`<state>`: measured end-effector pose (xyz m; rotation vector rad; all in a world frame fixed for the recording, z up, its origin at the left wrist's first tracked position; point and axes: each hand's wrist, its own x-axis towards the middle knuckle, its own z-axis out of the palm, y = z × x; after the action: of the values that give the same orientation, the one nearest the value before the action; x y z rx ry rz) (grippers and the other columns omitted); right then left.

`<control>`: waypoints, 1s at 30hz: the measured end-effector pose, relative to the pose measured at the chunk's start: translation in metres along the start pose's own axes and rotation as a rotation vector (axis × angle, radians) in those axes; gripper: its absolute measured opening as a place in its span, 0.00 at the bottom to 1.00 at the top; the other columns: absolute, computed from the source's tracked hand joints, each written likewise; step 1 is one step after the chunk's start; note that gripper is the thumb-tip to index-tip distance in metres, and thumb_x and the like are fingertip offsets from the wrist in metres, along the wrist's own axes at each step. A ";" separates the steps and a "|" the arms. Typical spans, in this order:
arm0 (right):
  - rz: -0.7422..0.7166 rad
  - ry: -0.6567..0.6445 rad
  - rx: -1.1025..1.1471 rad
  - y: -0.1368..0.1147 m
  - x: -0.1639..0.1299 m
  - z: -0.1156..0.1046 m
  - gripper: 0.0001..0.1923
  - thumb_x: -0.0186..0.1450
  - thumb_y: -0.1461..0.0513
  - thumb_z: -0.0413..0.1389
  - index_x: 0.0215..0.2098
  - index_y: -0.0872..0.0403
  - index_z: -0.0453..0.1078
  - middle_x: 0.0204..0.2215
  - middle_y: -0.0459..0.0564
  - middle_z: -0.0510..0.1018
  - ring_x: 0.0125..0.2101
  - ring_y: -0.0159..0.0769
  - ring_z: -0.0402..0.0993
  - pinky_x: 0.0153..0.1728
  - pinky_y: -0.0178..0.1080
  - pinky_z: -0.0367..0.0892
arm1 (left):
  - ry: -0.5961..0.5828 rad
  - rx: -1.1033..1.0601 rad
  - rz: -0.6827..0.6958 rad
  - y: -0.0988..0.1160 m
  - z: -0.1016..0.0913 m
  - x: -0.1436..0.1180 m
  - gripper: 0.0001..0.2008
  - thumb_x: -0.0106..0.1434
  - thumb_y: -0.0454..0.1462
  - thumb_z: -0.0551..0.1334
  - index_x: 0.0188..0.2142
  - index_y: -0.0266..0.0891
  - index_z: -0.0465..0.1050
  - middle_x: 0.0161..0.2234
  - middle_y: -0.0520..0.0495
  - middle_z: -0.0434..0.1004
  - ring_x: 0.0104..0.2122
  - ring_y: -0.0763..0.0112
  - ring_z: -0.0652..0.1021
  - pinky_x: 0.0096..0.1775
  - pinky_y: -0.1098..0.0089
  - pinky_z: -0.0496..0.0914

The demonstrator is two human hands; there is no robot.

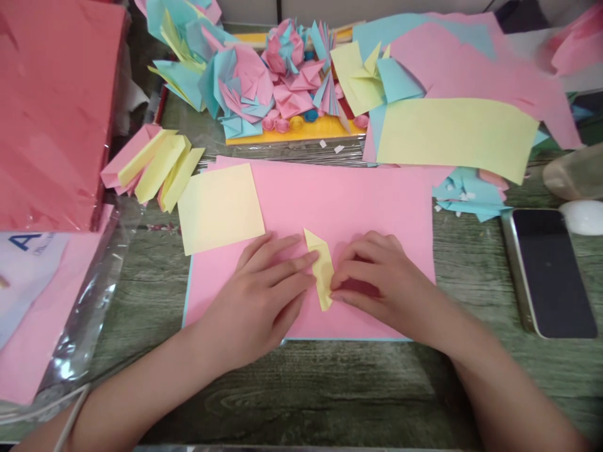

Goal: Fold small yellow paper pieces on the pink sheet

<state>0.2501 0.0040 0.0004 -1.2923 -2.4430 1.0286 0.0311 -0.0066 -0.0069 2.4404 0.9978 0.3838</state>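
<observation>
Both hands meet over a small folded yellow paper piece (321,269), which lies flat on a pink sheet (330,207) at the middle of the work surface. The left hand (264,289) rests palm down at the piece's 9 o'clock, fingers fairly straight and close together, the fingertips pressing on its left edge; the right hand (377,276) sits at its 3 o'clock with fingers curled and narrow, the tips pinching or pressing the right edge (whether a thumb is tucked under the paper cannot be told). The step in hand looks like creasing a narrow fold in the piece, and the next move would seem to call for firm, even pressure along the crease while the other hand keeps the paper from sliding on the smooth pink sheet. A yellow square (219,207) lies on that sheet at 10 o'clock from the hands, with a fan of folded yellow and pink strips (153,166) just beyond it. The surface is a greenish wood-grain table (330,389); at 12 o'clock sits a heap of folded pink and blue paper flowers (268,81), at 1 o'clock a large yellow sheet (455,135) over loose pink ones, at 3 o'clock a phone (549,270) face up, and at 9 o'clock a red paper stack (51,107).
</observation>
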 end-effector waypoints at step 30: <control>-0.008 0.047 -0.280 -0.006 0.002 0.016 0.10 0.65 0.58 0.49 0.28 0.53 0.65 0.30 0.46 0.69 0.35 0.36 0.58 0.35 0.40 0.50 | -0.313 0.213 0.182 0.008 -0.020 -0.009 0.25 0.60 0.41 0.55 0.57 0.44 0.60 0.54 0.43 0.66 0.59 0.53 0.58 0.59 0.47 0.47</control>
<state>0.2377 -0.0043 -0.0080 -1.3660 -2.6239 0.6628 0.0208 -0.0120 0.0131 2.6830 0.7160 -0.0521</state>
